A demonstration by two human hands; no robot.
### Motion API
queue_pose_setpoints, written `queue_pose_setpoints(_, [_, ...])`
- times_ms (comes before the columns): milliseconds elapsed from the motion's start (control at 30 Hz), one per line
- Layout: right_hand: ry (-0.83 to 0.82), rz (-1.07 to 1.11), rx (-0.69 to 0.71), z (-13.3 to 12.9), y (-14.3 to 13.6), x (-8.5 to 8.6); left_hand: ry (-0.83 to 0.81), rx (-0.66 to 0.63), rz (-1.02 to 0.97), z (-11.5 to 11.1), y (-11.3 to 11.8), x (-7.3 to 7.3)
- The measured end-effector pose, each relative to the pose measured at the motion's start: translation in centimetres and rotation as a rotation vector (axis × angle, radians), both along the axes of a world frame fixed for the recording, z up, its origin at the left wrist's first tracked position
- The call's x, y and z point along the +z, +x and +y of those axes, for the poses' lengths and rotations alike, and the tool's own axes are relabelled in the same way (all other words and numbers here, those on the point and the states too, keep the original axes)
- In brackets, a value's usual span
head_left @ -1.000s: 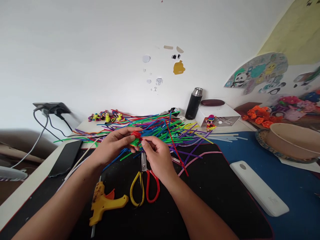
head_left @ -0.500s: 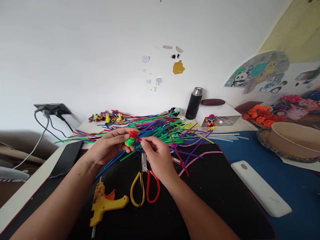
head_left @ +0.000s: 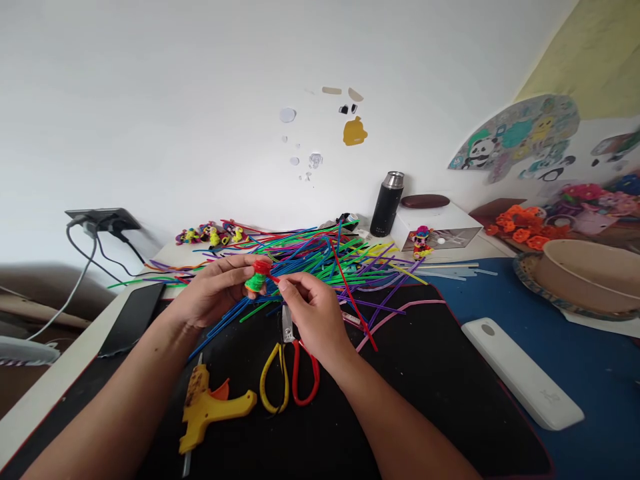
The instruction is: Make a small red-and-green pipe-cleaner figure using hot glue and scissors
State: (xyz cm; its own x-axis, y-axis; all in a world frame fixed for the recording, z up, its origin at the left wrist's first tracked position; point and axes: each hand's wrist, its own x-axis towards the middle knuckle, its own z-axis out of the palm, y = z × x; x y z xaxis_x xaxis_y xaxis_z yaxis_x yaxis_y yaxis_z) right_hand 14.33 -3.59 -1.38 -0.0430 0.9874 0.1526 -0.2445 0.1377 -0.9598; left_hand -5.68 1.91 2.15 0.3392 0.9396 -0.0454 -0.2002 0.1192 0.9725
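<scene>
Pinched between the thumb and fingers of your left hand [head_left: 210,288] is a small red-and-green piece of wound, fuzzy stem [head_left: 257,283], its red part uppermost and a bit of orange showing at its lower end. Your right hand [head_left: 319,319] has thumb and forefinger pressed together on a short red fuzzy strand [head_left: 273,277] that reaches across from the red part; whether the remaining fingers of your left hand press on the back of the piece, you cannot tell from here. You have both hands raised over the far part of the black mat [head_left: 410,407], with the scissors with one yellow and one red handle [head_left: 288,333] lying just below them, the yellow glue gun [head_left: 204,408] nearer you on the left, and the loose heap of coloured fuzzy stems [head_left: 325,257] beyond. The piece looks very light and soft on the outside, probably with bendable wire inside, so it should grip well rather than slip, but a hard squeeze could flatten its coils. Your best hold is around the thicker green body, firm yet gentle, while you take the strand close to where it leaves the red part, since a tug farther out may bend it or loosen the winding.
</scene>
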Motion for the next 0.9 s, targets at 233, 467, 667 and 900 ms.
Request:
queue_pose_setpoints(233, [-0.110, 0.187, 0.116, 0.2, 0.1, 0.1, 0.420, 0.058, 0.367, -1.8, 0.2, 1.5])
queue_pose_setpoints(467, [-0.173, 0.243, 0.197, 0.5, 0.4, 0.3, 0.805, -0.046, 0.704, -2.3, -0.1, 1.9])
queue_pose_setpoints(667, [-0.132, 0.273, 0.147, 0.7, 0.3, -0.2, 0.743, 0.011, 0.676, -2.1, 0.5, 1.2])
queue_pose_setpoints(900, [-0.116, 0.239, 0.054, 0.7, 0.2, -0.1, 0.466, 0.074, 0.663, -1.9, 1.4, 0.9])
